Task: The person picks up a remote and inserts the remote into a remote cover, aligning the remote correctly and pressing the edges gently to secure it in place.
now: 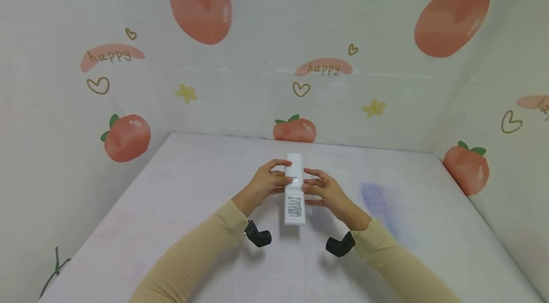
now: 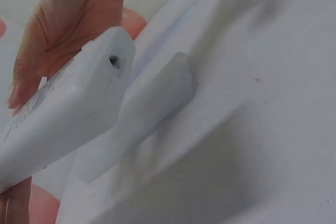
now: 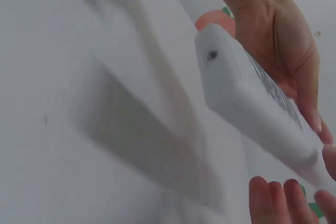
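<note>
A long white handheld device (image 1: 294, 210) with a printed label on its lower half is upright in the head view, raised over the tabletop. My left hand (image 1: 262, 183) grips its left side, thumb and index finger lying on the upper face. At the right side, my right hand (image 1: 328, 193) has its fingers spread and rather straight, with the thumb at the device's edge. A small round hole shows in the device's end (image 2: 114, 61) in the left wrist view. In the right wrist view, right-hand fingertips (image 3: 283, 200) stand below the device (image 3: 247, 98).
A pale, see-through flat item (image 1: 322, 219) lies on the white tabletop (image 1: 206, 165), partly behind the right hand. White cloth walls with printed fruit (image 1: 201, 10) surround the table on the back and sides. Black wrist cameras (image 1: 259, 235) hang beneath both wrists.
</note>
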The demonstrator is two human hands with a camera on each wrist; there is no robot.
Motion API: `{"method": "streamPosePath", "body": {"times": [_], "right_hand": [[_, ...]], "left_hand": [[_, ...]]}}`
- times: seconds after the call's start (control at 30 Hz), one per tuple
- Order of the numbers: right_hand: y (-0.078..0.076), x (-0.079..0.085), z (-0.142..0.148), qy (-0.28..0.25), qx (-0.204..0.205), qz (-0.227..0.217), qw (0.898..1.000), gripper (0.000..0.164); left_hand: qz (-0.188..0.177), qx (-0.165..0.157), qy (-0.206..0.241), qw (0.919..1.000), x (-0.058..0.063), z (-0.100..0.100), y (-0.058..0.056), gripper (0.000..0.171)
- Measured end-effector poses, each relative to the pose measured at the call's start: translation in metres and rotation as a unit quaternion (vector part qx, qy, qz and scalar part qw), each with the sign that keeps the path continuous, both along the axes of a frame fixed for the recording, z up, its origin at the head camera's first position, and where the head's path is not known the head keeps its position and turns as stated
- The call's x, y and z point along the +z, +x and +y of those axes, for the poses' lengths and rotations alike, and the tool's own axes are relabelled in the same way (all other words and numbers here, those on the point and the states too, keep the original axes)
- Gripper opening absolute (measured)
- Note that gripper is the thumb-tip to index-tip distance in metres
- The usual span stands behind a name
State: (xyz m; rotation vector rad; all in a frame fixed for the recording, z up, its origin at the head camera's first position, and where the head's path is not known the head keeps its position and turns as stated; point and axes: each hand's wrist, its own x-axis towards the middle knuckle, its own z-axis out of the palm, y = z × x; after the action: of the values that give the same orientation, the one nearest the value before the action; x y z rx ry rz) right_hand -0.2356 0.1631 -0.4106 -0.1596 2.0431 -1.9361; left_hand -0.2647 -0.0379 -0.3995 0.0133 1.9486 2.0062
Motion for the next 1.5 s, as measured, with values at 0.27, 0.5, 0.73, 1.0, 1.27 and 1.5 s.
{"method": "streamPosePath", "body": {"times": [0.27, 0.5, 0.73, 1.0, 1.27, 1.5], "right_hand": [[-0.013, 0.007, 0.026, 0.040, -0.002, 0.027, 0.999, 0.052], [-0.032, 0.024, 0.047, 0.084, -0.050, 0.039, 0.994, 0.044], [-0.049, 0.021, 0.055, 0.140, -0.076, 0.040, 0.986, 0.041], [-0.058, -0.001, 0.049, 0.192, -0.116, 0.000, 0.974, 0.031], [-0.054, -0.011, 0.048, 0.243, -0.120, -0.029, 0.962, 0.025], [-0.051, -0.013, 0.047, 0.267, -0.131, -0.035, 0.954, 0.024]], "left_hand": [[-0.009, 0.022, 0.002, 0.9997, 0.000, -0.001, -0.003, 0.048], [-0.008, 0.024, 0.005, 0.9997, -0.001, -0.004, -0.003, 0.048], [-0.009, 0.024, 0.006, 0.9997, -0.004, -0.007, -0.005, 0.048], [-0.005, 0.028, 0.013, 0.9995, -0.008, -0.008, -0.007, 0.047], [-0.014, 0.029, 0.011, 0.9994, -0.008, -0.005, -0.008, 0.048], [-0.021, 0.050, 0.036, 0.9979, -0.011, -0.002, -0.010, 0.047]]}}
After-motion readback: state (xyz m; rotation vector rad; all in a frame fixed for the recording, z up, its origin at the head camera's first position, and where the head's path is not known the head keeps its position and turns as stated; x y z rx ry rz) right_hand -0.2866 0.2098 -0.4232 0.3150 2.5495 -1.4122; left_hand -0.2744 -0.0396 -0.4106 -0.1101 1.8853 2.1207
